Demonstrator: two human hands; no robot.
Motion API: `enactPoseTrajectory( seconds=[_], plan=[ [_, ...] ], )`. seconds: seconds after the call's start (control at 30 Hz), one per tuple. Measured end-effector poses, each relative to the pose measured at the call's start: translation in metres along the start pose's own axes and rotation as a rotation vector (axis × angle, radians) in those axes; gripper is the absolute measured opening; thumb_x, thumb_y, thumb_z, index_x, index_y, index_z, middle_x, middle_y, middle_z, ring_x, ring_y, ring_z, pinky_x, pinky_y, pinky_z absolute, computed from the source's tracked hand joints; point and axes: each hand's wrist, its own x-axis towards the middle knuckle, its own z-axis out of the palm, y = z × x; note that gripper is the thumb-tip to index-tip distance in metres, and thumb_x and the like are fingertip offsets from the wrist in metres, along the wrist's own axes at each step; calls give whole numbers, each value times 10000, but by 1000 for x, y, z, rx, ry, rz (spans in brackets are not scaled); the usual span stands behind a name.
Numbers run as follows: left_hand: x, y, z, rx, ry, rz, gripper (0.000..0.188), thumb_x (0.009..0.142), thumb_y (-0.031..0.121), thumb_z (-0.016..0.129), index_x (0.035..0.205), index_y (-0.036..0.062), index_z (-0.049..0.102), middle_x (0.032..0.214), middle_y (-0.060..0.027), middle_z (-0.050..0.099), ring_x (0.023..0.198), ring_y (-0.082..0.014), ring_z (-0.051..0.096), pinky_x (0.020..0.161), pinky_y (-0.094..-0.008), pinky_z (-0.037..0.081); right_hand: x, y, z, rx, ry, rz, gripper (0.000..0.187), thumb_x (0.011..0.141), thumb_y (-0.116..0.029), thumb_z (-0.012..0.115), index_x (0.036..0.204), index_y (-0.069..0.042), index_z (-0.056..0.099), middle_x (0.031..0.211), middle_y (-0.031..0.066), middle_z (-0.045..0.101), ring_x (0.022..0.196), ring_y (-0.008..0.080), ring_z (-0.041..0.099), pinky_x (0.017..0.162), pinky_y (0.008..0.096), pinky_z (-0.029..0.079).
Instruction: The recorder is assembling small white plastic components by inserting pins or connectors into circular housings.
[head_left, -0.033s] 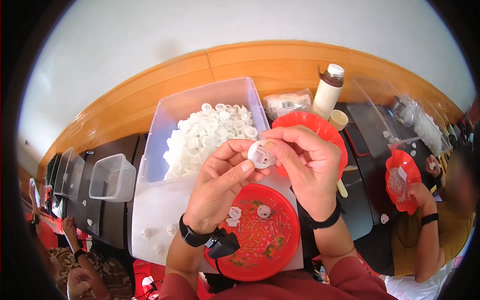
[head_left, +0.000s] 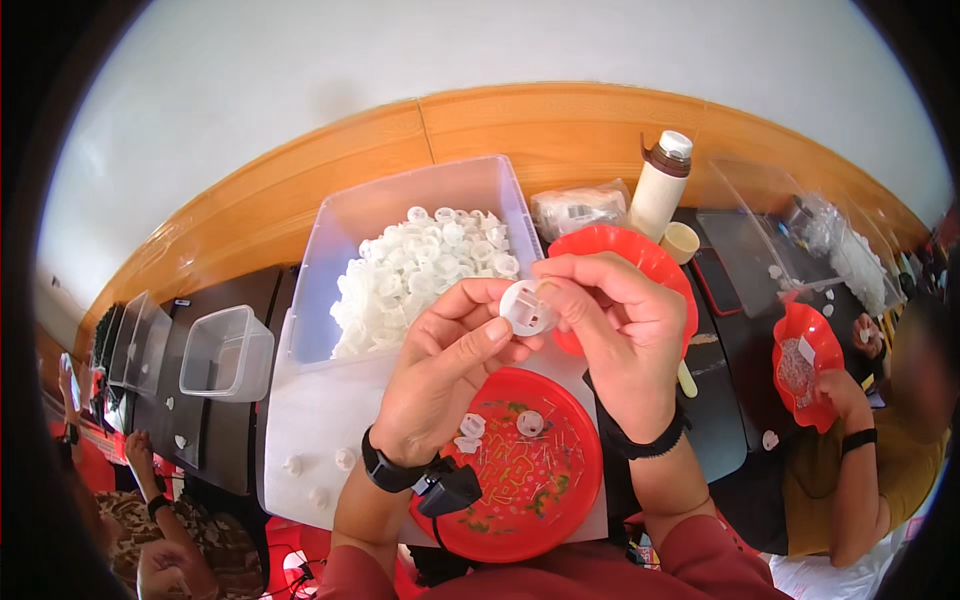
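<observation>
My left hand (head_left: 445, 380) and my right hand (head_left: 610, 335) meet in front of me around one small round white plastic part (head_left: 527, 307). The left thumb and fingers pinch its left side, and the right fingertips press on its top right edge. Under the hands lies a red round plate (head_left: 520, 490) with two or three white parts and several thin metal pins on it. Behind the hands stands a large clear bin (head_left: 330, 250) heaped with several white plastic parts (head_left: 420, 265). A second red dish (head_left: 620, 245) sits behind my right hand.
A white bottle with a brown cap (head_left: 660, 185), a beige cup (head_left: 680, 240) and a plastic bag (head_left: 580, 210) stand at the back. An empty clear tub (head_left: 225, 350) sits left. A person at right holds a red dish (head_left: 805, 360); another person's hands show at lower left (head_left: 150, 470).
</observation>
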Motion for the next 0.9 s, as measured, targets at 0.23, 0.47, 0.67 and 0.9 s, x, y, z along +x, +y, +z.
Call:
enactPoseTrajectory(
  seconds=[0.23, 0.47, 0.67, 0.9],
  plan=[
    [6, -5, -17, -102, 2, -5, 333, 935, 151, 570, 1236, 29, 498, 1063, -81, 615, 908, -165, 617, 837, -281, 512, -1, 0, -4, -53, 52, 11, 130, 851, 22, 649, 977, 43, 675, 767, 37, 632, 624, 47, 550, 538, 182, 423],
    [5, -3, -20, -117, -20, 16, 399, 934, 183, 583, 1279, 21, 463, 1117, -111, 602, 938, -172, 612, 852, -282, 512, 1, 0, -3, -42, 61, 6, 121, 854, 6, 653, 967, 43, 675, 716, 23, 609, 591, 47, 541, 516, 182, 401],
    [7, -1, -16, -172, 17, 28, 307, 955, 131, 537, 1234, 6, 506, 1059, -88, 615, 889, -156, 607, 835, -280, 506, 2, 2, -4, -65, 34, -30, 110, 867, -1, 639, 968, 38, 663, 709, 23, 597, 595, 47, 541, 516, 183, 400],
    [7, 0, -17, -175, 29, 50, 279, 945, 116, 541, 1206, 22, 514, 1114, -92, 601, 943, -172, 602, 880, -307, 489, 2, 0, -5, -86, 22, 12, 105, 872, -5, 635, 965, 37, 662, 723, 23, 616, 611, 48, 562, 521, 183, 414]
  ],
)
